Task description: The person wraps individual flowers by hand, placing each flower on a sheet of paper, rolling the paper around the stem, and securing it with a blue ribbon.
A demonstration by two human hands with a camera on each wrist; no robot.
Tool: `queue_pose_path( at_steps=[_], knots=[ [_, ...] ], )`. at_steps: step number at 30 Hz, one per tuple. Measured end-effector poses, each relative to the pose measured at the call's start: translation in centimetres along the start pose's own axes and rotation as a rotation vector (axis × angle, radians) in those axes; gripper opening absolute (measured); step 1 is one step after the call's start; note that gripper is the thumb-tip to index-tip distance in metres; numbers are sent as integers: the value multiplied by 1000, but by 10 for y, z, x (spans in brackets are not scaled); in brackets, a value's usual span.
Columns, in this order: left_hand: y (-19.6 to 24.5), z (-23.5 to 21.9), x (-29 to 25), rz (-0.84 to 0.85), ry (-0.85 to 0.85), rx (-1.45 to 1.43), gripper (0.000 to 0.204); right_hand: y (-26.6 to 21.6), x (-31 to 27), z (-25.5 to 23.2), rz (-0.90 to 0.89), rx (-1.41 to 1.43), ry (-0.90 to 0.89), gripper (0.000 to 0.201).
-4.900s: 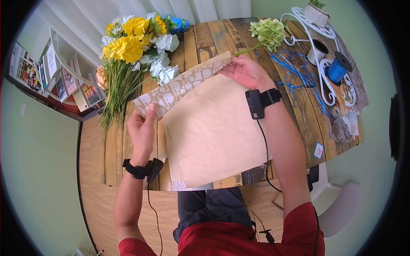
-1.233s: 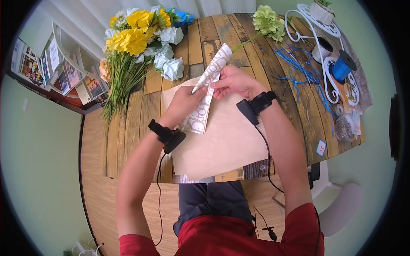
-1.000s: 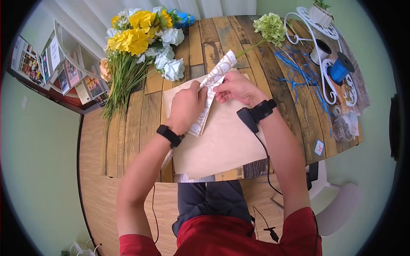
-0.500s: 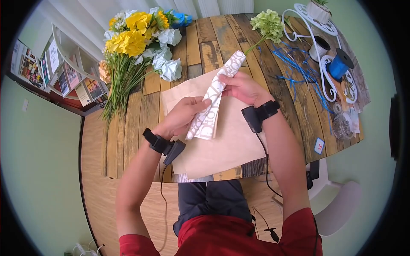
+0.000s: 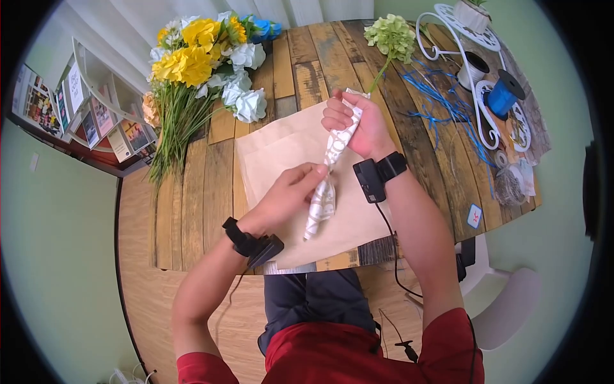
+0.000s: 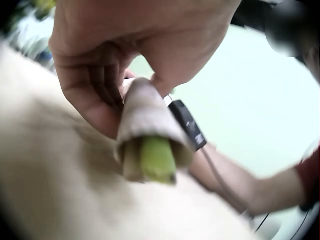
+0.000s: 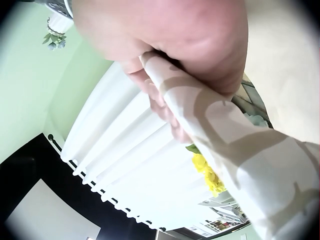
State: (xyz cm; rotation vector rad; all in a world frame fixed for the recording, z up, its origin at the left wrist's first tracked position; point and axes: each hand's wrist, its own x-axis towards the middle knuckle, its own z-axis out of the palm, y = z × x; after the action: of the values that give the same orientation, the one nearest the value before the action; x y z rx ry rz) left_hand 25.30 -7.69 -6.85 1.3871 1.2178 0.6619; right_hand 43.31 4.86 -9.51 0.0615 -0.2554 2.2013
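A sheet of patterned wrapping paper (image 5: 338,146), white with tan lettering, is rolled into a narrow tube round the stem of a green hydrangea (image 5: 390,40). My right hand (image 5: 366,128) grips the tube's upper part, fingers curled over it. Lower down, my left hand (image 5: 288,195) pinches the tube between thumb and fingers, where a loose flap of paper flares out. In the left wrist view the green stem end (image 6: 158,161) pokes out of the paper's open bottom. Plain tan paper sheets (image 5: 275,144) lie flat under both hands.
A bunch of yellow, white and blue flowers (image 5: 192,64) lies at the back left. Blue ribbon strands (image 5: 441,105), a blue ribbon spool (image 5: 504,96) and a white metal stand (image 5: 473,77) are at the right. A small card (image 5: 474,216) lies near the right edge.
The patterned paper went from a long strip held at both ends to a tight tube round the stem. Over the last half second, my right hand's fingers have curled over its upper part.
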Motion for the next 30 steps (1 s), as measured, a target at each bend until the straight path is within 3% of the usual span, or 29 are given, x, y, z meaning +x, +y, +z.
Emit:
queue_pose_path(
  at_steps=[2, 9, 11, 13, 14, 16, 18, 19, 22, 26, 30],
  knots=[
    [3, -2, -6, -210, -262, -392, 26, -3, -2, 0, 26, 41, -106, 14],
    [1, 17, -15, -53, -414, -462, 29, -7, -10, 27, 139, 17, -396, 20],
    [-5, 15, -15, -77, -460, -509, 29, -8, -11, 31, 172, 19, -455, 21],
    [-7, 15, -17, -106, -504, -555, 29, -10, -11, 32, 180, -111, -393, 21],
    [-5, 15, -18, -78, -443, -510, 28, -9, -12, 33, 179, -110, -393, 21],
    [0, 15, -21, -49, -383, -466, 26, -5, -14, 38, 93, -514, 168, 26],
    [7, 12, -23, -121, -122, -200, 24, -9, -9, 17, 108, -600, 233, 27],
    [7, 10, -22, -121, -118, -201, 24, -12, -6, 5, 123, -686, 302, 29],
    [-6, 2, -16, -122, 44, 36, 24, -15, -5, 0, 156, -877, 334, 31],
    [-12, -4, -17, -151, 43, 13, 25, -13, -8, -7, 155, -1051, 307, 31],
    [-16, -10, -17, -180, 56, -146, 25, -12, -6, -12, 125, -943, 290, 31]
  ],
)
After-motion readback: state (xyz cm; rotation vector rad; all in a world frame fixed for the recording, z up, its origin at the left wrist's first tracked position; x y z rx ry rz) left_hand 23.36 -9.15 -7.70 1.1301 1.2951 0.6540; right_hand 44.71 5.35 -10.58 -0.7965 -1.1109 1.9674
